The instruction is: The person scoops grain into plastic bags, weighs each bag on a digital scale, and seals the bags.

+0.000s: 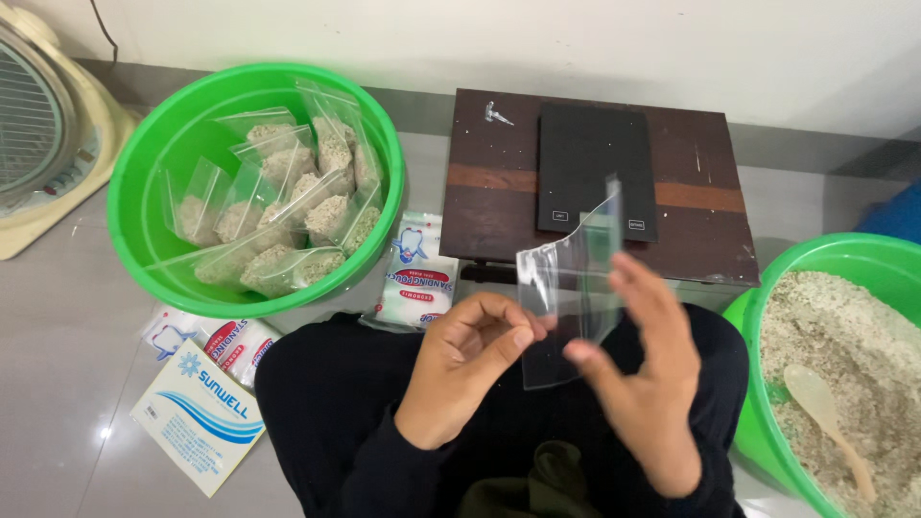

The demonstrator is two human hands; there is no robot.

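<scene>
My left hand (463,364) pinches the lower left edge of an empty clear plastic zip bag (574,273) between thumb and fingers. My right hand (645,369) is beside it with fingers spread, the thumb touching the bag's lower right part. The bag stands upright above my lap, in front of a flat black scale (595,168) that lies on a dark wooden stand (705,206).
A green basin (134,221) at left holds several filled clear bags of grainy mix. At right a second green basin (758,422) holds loose grainy mix and a pale spoon (830,422). Packs of bags (417,273) lie on the floor. A fan (43,134) stands far left.
</scene>
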